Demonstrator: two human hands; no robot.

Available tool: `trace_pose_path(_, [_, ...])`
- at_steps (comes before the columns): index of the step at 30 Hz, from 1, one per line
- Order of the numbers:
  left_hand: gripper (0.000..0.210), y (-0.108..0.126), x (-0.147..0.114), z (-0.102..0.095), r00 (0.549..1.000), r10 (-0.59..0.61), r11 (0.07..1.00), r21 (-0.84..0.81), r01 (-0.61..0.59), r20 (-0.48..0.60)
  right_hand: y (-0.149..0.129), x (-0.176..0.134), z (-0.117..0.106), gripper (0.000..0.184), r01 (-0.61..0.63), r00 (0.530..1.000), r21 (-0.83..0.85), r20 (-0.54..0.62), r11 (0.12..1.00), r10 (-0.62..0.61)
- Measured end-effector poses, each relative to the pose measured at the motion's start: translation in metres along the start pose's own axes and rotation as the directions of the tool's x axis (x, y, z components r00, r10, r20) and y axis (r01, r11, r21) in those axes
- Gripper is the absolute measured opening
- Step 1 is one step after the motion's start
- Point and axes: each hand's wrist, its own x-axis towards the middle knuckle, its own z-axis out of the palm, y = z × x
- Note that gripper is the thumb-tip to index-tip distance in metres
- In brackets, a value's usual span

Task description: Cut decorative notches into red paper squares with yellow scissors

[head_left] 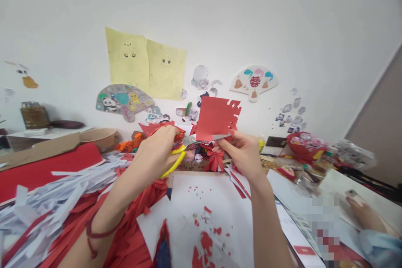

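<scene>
My left hand (pixel 158 146) is closed around the yellow handles of a pair of scissors (pixel 191 140). The blades point right and lie along the lower edge of a piece of red paper (pixel 212 118), which stands upright in front of the wall. Jagged notches and small cut shapes run down the paper's right side. Its lower right corner is pinched between the fingers of my right hand (pixel 243 150). Below both hands, red paper scraps (pixel 206 240) are scattered over a white sheet (pixel 185 213).
White paper strips (pixel 34 213) and red strips (pixel 84 213) are heaped at the left. A bowl (pixel 99 137) stands behind them. Another person's hand (pixel 364 213) holds a phone (pixel 354 197) at the right. Painted fans (pixel 124 100) and yellow sheets (pixel 166 69) hang on the wall.
</scene>
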Motion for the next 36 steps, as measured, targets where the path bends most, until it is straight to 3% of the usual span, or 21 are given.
trace_pose_path(21, [0.043,-0.003,-0.002,0.001,0.993,0.117,0.993,0.031,-0.118,0.023,-0.011,-0.004,0.001,0.015,0.037,0.999,-0.138,0.020,0.990,-0.034])
trace_pose_path(28, [0.026,-0.004,-0.002,0.006,0.987,0.159,0.987,0.020,-0.159,0.001,-0.012,-0.005,0.002,0.007,0.046,0.999,-0.154,-0.011,0.987,-0.048])
trace_pose_path(36, [0.014,-0.001,-0.002,0.002,0.993,0.104,0.990,-0.105,-0.097,0.056,-0.012,-0.004,0.005,0.007,0.046,0.998,-0.118,-0.024,0.992,-0.049])
